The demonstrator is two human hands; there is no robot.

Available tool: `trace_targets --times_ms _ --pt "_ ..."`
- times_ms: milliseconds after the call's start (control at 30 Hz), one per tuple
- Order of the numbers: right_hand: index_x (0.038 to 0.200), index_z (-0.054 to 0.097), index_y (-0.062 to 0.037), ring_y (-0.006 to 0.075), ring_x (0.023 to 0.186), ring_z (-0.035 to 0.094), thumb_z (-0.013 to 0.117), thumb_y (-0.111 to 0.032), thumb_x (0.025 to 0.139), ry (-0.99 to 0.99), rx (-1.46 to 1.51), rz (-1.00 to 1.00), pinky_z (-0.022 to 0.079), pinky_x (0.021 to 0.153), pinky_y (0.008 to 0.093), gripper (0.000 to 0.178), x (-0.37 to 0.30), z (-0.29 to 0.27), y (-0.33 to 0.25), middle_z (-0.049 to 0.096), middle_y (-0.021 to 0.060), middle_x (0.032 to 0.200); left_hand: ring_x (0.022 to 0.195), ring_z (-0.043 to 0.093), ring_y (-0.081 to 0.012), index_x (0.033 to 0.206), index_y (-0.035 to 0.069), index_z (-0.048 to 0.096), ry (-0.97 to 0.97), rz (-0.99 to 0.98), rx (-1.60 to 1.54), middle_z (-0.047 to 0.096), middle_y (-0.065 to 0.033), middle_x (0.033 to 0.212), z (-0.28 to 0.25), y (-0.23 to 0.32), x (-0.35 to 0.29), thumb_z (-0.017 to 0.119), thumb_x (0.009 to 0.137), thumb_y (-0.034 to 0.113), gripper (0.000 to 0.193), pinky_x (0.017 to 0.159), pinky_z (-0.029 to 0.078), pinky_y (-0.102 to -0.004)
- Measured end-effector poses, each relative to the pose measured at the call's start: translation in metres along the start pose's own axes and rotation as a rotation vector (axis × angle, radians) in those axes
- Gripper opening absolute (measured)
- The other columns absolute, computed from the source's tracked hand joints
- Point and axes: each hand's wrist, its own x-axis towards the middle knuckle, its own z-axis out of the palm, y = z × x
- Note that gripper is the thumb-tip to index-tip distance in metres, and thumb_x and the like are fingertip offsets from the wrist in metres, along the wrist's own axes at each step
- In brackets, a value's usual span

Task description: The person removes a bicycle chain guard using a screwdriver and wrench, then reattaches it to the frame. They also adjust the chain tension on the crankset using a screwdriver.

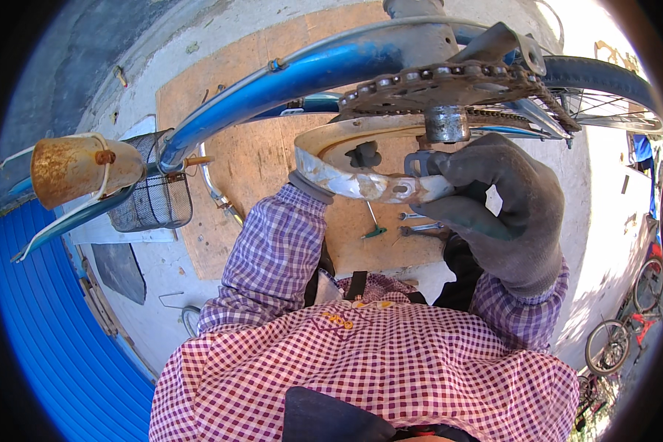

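A worn silver-white chain guard [346,177], shaped like a long hoop, is held just below the bicycle's crank axle [446,124]. My right hand [519,210], in a grey glove, pinches its right end between thumb and fingers. A small grey metal bracket [418,163] shows beside those fingers. My left hand [364,154], gloved too, is mostly hidden behind the guard; bunched fingertips show through the hoop and it appears to grip the guard. Above sits the rusty chainring [435,87] with its chain, on the blue bicycle frame [272,85].
A wooden board [272,169] lies on the concrete below, with a green-handled tool [374,230] and wrenches [420,227]. At left are a black mesh basket [162,195], a rusty cone-shaped part [88,171] and blue corrugated metal [44,317]. Other bicycles [615,342] stand far right.
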Motion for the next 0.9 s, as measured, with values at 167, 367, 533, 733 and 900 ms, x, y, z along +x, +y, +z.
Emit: trace_targets --times_ms 167,367,533,733,900 --pt "0.096 0.063 0.0014 0.0116 0.068 0.068 0.089 -0.004 0.076 -0.007 0.009 -0.001 0.05 0.056 0.0232 0.033 0.0 -0.001 0.0 0.068 0.011 0.086 0.112 0.071 -0.0376 0.144 -0.006 0.05 0.047 -0.055 -0.085 0.063 -0.0316 0.129 -0.012 -0.011 0.015 0.061 0.103 0.035 0.059 0.085 0.067 -0.0493" --pt "0.096 0.063 0.0017 0.0116 0.068 0.068 0.089 -0.005 0.077 -0.015 0.02 0.005 0.05 0.056 0.0234 0.032 -0.001 0.003 0.001 0.069 0.0115 0.087 0.113 0.071 -0.0375 0.145 -0.006 0.05 0.126 -0.035 -0.112 0.063 -0.0307 0.132 0.0 -0.007 -0.002 0.061 0.103 0.035 0.059 0.086 0.067 -0.0497" --pt "0.097 0.063 0.0017 0.0118 0.068 0.068 0.088 -0.006 0.079 -0.007 0.034 0.016 0.05 0.056 0.0236 0.032 -0.002 0.002 0.001 0.069 0.0117 0.088 0.113 0.071 -0.0352 0.146 -0.005 0.049 0.144 -0.073 -0.099 0.063 -0.0293 0.133 0.016 0.005 -0.006 0.063 0.102 0.032 0.059 0.089 0.066 -0.0474" --pt "0.098 0.063 0.0016 0.0122 0.07 0.069 0.088 -0.006 0.079 -0.012 0.025 0.009 0.051 0.057 0.0239 0.033 -0.002 0.002 0.002 0.071 0.0131 0.09 0.11 0.072 -0.0341 0.145 -0.007 0.048 0.105 0.014 -0.041 0.064 -0.0289 0.129 0.028 0.001 -0.009 0.065 0.102 0.029 0.058 0.086 0.067 -0.0442" --pt "0.1 0.062 0.0017 0.0129 0.071 0.069 0.088 -0.007 0.08 -0.021 0.002 -0.01 0.051 0.057 0.0244 0.034 -0.002 0.001 0.003 0.072 0.0152 0.093 0.109 0.073 -0.0343 0.145 -0.007 0.049 0.036 -0.046 -0.041 0.064 -0.0289 0.128 0.02 0.004 0.002 0.064 0.102 0.033 0.061 0.084 0.068 -0.0432"
